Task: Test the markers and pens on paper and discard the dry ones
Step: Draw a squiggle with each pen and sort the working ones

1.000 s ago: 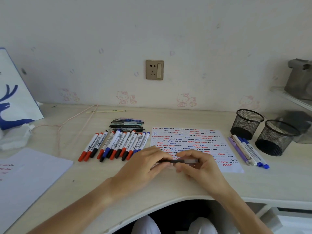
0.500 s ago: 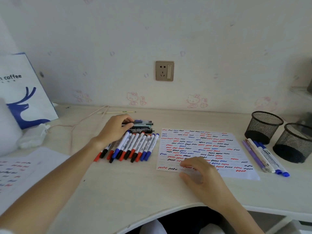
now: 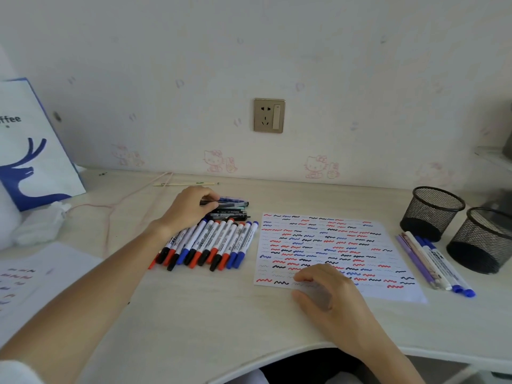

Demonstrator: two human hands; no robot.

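A white test paper covered in red, blue and black squiggles lies at the desk's middle. Left of it lies a row of several red, blue and black markers, with a small stack of dark pens behind the row. My left hand reaches over the markers, and its fingertips pinch a dark pen on top of that stack. My right hand rests on the paper's near edge with loosely curled fingers and holds nothing. Several purple, white and blue pens lie right of the paper.
Two black mesh pen cups stand at the right. A white bag with a blue deer leans on the wall at the left, with a crumpled tissue and another scribbled sheet nearby. A thin cord trails across the desk.
A second ago both hands held a dark pen over the paper's near edge. My left hand then carried it to the pen stack, where it stays; my right hand stayed on the paper.
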